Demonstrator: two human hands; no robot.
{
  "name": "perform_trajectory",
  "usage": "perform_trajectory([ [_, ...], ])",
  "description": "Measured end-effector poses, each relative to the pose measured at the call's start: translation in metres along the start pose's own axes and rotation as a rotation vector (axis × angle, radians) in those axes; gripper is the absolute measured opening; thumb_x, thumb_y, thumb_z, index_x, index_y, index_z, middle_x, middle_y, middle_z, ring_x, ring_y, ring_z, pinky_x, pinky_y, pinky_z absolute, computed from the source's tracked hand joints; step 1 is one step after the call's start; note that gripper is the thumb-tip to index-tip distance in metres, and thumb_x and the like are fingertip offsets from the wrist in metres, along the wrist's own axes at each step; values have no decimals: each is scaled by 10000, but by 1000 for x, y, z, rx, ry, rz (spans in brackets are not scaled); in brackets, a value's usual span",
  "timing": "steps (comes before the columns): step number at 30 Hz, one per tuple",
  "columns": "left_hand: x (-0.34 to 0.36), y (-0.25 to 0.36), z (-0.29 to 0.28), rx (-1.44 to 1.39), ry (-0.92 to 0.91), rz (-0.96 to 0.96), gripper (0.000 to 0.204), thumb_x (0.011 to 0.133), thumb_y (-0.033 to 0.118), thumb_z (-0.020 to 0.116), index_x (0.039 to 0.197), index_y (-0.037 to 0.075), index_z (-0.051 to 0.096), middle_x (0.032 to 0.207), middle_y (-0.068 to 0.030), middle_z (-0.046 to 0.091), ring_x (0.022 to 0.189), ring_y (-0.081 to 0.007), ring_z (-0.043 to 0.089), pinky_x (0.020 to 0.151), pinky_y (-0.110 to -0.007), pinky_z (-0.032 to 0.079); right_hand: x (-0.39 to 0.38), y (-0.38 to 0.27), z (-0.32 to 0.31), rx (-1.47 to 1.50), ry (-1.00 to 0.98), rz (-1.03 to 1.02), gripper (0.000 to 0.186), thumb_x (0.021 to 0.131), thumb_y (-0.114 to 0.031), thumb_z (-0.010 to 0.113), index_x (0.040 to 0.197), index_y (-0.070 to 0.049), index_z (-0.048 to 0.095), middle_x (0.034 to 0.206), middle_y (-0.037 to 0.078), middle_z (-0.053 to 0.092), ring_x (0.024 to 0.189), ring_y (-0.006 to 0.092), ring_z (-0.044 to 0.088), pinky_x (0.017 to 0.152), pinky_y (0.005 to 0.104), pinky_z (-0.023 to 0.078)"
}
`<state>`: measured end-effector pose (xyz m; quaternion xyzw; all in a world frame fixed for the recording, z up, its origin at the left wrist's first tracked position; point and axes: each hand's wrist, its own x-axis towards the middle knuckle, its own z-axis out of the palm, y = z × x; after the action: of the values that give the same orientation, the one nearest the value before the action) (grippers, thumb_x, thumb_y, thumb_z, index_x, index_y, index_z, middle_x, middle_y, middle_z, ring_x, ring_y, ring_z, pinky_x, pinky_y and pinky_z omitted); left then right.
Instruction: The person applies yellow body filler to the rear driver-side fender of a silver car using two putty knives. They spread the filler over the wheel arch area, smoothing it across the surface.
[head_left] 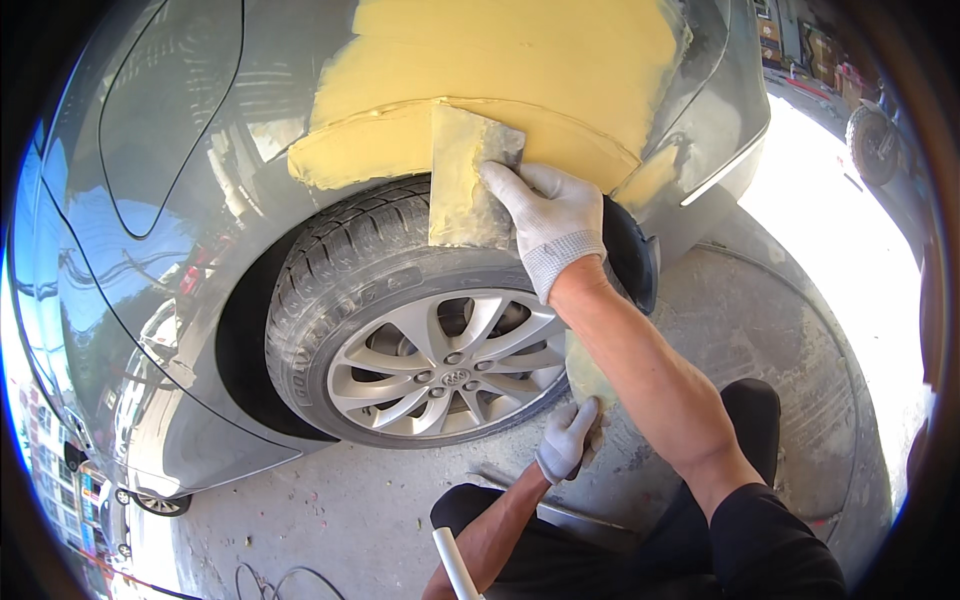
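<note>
My right hand [556,215], in a white knit glove, is closed on a flat, putty-smeared spreader [465,180]. The spreader's upper edge lies against yellow body filler [500,70] that coats the grey car panel above the wheel arch. A raised ridge of filler runs along the arch, level with that edge. Lower down, my gloved left hand [570,440] grips a flat board with pale yellow smears [590,372]; my right forearm hides part of it. Behind the spreader stands the car's tyre [335,260] with its silver alloy wheel [455,375].
Grey body panels [190,250] curve away on the left. A white rod [455,565] sticks up at the bottom, beside my left forearm. A dark cable [290,580] lies on the dusty concrete floor [350,500]. A small wheel [872,145] and boxes stand at the far right.
</note>
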<state>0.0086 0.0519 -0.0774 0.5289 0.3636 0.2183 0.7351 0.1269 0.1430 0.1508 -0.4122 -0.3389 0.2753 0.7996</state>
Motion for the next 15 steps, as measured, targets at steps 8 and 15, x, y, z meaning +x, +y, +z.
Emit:
perform_trajectory([
  [8, 1, 0, 1, 6, -2, 2, 523, 1088, 432, 470, 929, -46, 609, 589, -70, 552, 379, -137, 461, 380, -272, 354, 2, 4, -5, -31, 20, 0, 313, 882, -217, 790, 716, 37, 714, 548, -40, 488, 536, 65, 397, 506, 287, 347],
  [15, 0, 0, 1, 2, -4, 2, 515, 1088, 426, 472, 926, -42, 613, 586, -71, 555, 376, -138, 460, 379, -274, 354, 4, 7, -8, -18, 25, 0, 317, 884, -224, 786, 714, 32, 711, 554, -39, 493, 546, 60, 402, 514, 283, 352],
])
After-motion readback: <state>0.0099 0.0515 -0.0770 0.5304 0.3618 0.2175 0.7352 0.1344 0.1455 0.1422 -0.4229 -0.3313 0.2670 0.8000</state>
